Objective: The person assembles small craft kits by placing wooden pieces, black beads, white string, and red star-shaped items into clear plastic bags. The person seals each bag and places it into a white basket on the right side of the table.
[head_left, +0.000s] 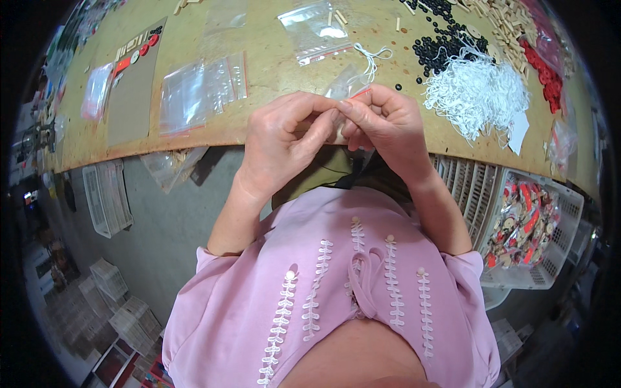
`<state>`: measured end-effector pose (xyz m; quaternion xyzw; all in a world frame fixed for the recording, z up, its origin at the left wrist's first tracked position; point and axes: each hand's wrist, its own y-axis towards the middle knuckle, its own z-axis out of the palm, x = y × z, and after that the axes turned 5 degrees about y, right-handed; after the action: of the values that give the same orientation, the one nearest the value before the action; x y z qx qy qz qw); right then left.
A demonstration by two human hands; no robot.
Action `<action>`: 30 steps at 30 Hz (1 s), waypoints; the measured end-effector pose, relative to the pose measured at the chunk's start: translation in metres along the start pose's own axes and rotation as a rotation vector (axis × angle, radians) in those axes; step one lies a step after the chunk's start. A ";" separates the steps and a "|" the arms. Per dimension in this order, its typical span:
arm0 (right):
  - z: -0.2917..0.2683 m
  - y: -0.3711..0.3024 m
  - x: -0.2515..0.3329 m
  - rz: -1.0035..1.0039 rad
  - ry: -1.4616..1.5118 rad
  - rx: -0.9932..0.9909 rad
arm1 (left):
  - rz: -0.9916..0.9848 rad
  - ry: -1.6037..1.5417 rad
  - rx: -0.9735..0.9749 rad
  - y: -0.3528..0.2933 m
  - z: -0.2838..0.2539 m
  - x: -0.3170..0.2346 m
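A small clear zip bag (346, 80) with a red strip along its mouth is held over the front edge of the table. My left hand (284, 132) pinches at the left end of that strip, thumb against fingers. My right hand (391, 126) closes on the bag too, its thumb meeting the left fingertips. Most of the bag is hidden behind my fingers, so I cannot tell what is in it. Just beyond lies a looped piece of white string (370, 59), close to another clear zip bag (315, 32) with wooden sticks on it.
Flat zip bags (194, 94) and a grey board (132, 100) with red, black and wooden pieces lie left. To the right are tangled white string (477, 90), black beads (430, 55), wooden sticks (511, 26) and red pieces (546, 77). A white crate (563, 213) of filled bags stands below.
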<state>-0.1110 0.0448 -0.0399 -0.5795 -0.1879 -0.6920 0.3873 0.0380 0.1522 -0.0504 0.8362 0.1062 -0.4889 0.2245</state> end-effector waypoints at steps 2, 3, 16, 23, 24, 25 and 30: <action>0.000 -0.002 0.001 0.010 -0.077 -0.002 | -0.032 0.020 0.004 -0.001 0.002 0.000; 0.000 -0.002 0.001 0.013 -0.095 -0.014 | -0.012 0.098 0.018 -0.001 0.002 -0.002; -0.025 -0.002 0.006 0.205 0.107 0.030 | 0.473 0.436 0.128 0.010 -0.013 -0.009; -0.002 0.006 0.053 -0.996 -0.790 0.182 | 0.518 0.423 0.197 0.022 -0.053 -0.016; 0.003 -0.001 0.059 -0.835 -0.879 0.261 | 0.514 0.429 0.236 0.024 -0.060 -0.020; -0.001 0.003 0.061 -0.783 -0.932 0.310 | 0.509 0.435 0.276 0.027 -0.068 -0.023; -0.013 0.037 0.064 -0.788 -0.949 0.435 | 0.186 0.191 0.424 0.048 -0.096 -0.020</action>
<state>-0.0938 -0.0080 0.0103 -0.6182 -0.6724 -0.3975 0.0881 0.1214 0.1569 0.0204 0.9132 -0.0553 -0.3963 0.0767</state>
